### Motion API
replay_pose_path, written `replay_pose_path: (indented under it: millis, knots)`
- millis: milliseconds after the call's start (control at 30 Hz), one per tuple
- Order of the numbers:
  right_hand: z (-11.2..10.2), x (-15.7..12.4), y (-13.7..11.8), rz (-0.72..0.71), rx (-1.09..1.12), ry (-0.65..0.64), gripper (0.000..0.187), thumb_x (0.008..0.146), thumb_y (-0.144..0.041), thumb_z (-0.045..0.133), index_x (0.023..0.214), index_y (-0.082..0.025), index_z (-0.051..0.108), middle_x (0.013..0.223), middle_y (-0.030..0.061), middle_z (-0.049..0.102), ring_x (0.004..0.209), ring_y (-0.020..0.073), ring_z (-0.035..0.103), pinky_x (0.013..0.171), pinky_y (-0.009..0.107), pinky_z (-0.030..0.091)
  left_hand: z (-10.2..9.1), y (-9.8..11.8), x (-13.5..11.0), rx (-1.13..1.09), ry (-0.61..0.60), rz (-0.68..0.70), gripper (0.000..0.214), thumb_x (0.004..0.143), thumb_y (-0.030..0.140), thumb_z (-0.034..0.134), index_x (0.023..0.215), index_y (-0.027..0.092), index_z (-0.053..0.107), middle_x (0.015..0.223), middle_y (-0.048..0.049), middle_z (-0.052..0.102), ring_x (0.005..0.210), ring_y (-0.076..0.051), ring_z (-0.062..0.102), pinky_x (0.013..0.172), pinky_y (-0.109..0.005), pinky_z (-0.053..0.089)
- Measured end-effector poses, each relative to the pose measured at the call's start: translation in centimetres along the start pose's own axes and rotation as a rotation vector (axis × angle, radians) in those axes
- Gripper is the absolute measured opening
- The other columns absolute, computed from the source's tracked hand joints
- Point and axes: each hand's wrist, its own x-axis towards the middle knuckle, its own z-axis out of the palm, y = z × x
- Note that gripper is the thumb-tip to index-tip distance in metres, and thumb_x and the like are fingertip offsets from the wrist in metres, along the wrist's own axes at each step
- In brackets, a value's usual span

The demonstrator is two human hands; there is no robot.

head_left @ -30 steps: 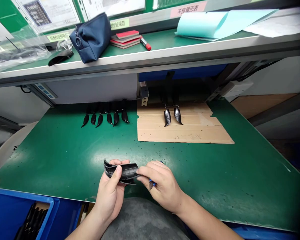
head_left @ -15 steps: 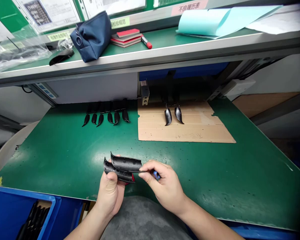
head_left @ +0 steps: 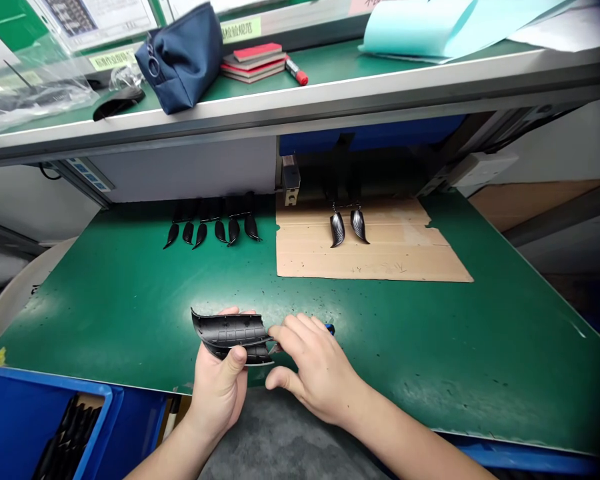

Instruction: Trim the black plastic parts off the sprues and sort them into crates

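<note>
At the near side of the green bench [head_left: 145, 300], two black shells [head_left: 230, 327] are held nested, hollow faces up. Left hand [head_left: 220, 380]: grasping both shells, thumb pressed on the nearer one. Right hand [head_left: 315, 367]: fingers half curled at the right end of the shells, thumb standing apart; a blue tool [head_left: 330, 329] shows past its far knuckles, mostly hidden, and I cannot tell whether it is gripped. Far left on the bench: dark parts [head_left: 201, 235] in a row. Far right of these: cardboard [head_left: 370, 263] bearing two glossy parts [head_left: 337, 230]. Near left: blue bin [head_left: 113, 400] containing black pieces [head_left: 70, 433]. Shelf [head_left: 330, 93] above: navy pouch [head_left: 185, 60], notebooks [head_left: 253, 63], red-capped marker [head_left: 297, 71].
</note>
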Motion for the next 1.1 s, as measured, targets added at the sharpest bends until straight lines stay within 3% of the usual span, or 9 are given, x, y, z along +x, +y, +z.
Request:
replay_pose_path:
  millis: [167, 333, 500, 767, 900, 1000, 1100]
  knots:
    - [-0.1, 0.5, 0.2, -0.016, -0.306, -0.052, 0.057, 0.088, -0.067, 0.027, 0.099, -0.020, 0.058, 0.085, 0.0054, 0.052, 0.075, 0.0206, 0.040, 0.066, 0.034, 0.027, 0.7, 0.4, -0.4, 0.022, 0.020, -0.012, 0.047, 0.069, 0.031, 0.078, 0.111, 0.023, 0.058, 0.106, -0.0082, 0.068, 0.100, -0.023, 0.064, 0.091, -0.038, 0.049]
    - [-0.2, 1.0, 0.5, -0.088, -0.420, -0.087, 0.055, 0.087, -0.068, 0.030, 0.083, -0.020, 0.056, 0.080, 0.0050, 0.052, 0.074, 0.0204, 0.039, 0.064, 0.035, 0.023, 0.8, 0.3, -0.3, 0.020, 0.040, -0.042, 0.058, 0.069, 0.028, 0.078, 0.121, 0.024, 0.053, 0.109, -0.0090, 0.067, 0.102, -0.025, 0.064, 0.093, -0.042, 0.048]
    - [-0.2, 1.2, 0.8, -0.101, -0.423, -0.129, 0.049, 0.088, -0.065, 0.036, 0.075, -0.021, 0.053, 0.077, 0.0031, 0.053, 0.073, 0.0202, 0.041, 0.063, 0.034, 0.021, 0.5, -0.1, -0.2, 0.014, 0.030, -0.065, 0.067, 0.067, 0.026, 0.080, 0.126, 0.025, 0.048, 0.112, -0.0094, 0.066, 0.103, -0.025, 0.063, 0.095, -0.042, 0.047]
    - [0.5, 0.8, 1.2, -0.064, -0.240, -0.186, 0.045, 0.092, -0.058, 0.038, 0.073, -0.021, 0.055, 0.073, 0.0016, 0.058, 0.068, 0.0173, 0.045, 0.061, 0.032, 0.024, 0.3, -0.3, -0.1, 0.034, 0.021, -0.041, 0.060, 0.057, 0.027, 0.086, 0.110, 0.023, 0.058, 0.106, -0.0076, 0.068, 0.098, -0.026, 0.065, 0.093, -0.042, 0.048]
    - [0.7, 0.5, 1.2, -0.030, -0.146, -0.089, 0.051, 0.092, -0.062, 0.029, 0.076, -0.020, 0.053, 0.076, 0.0018, 0.055, 0.070, 0.0166, 0.044, 0.063, 0.030, 0.027, 0.6, -0.1, 0.0, 0.002, 0.026, -0.040, 0.064, 0.060, 0.028, 0.084, 0.117, 0.025, 0.056, 0.106, -0.0076, 0.069, 0.098, -0.025, 0.065, 0.093, -0.042, 0.048]
    - [0.7, 0.6, 1.0, -0.016, -0.222, 0.006, 0.063, 0.085, -0.072, 0.020, 0.079, -0.019, 0.053, 0.080, 0.0044, 0.053, 0.072, 0.0186, 0.042, 0.064, 0.032, 0.027, 0.8, 0.0, 0.0, -0.016, 0.015, -0.040, 0.067, 0.062, 0.029, 0.083, 0.121, 0.027, 0.053, 0.110, -0.0082, 0.068, 0.102, -0.027, 0.064, 0.092, -0.043, 0.049]
    - [0.5, 0.8, 0.7, -0.032, -0.334, 0.006, 0.063, 0.084, -0.073, 0.022, 0.076, -0.020, 0.054, 0.078, 0.0048, 0.052, 0.071, 0.0194, 0.040, 0.063, 0.033, 0.025, 0.7, 0.0, 0.0, -0.016, 0.015, -0.036, 0.067, 0.063, 0.028, 0.082, 0.123, 0.026, 0.052, 0.112, -0.0097, 0.067, 0.103, -0.027, 0.064, 0.091, -0.043, 0.050]
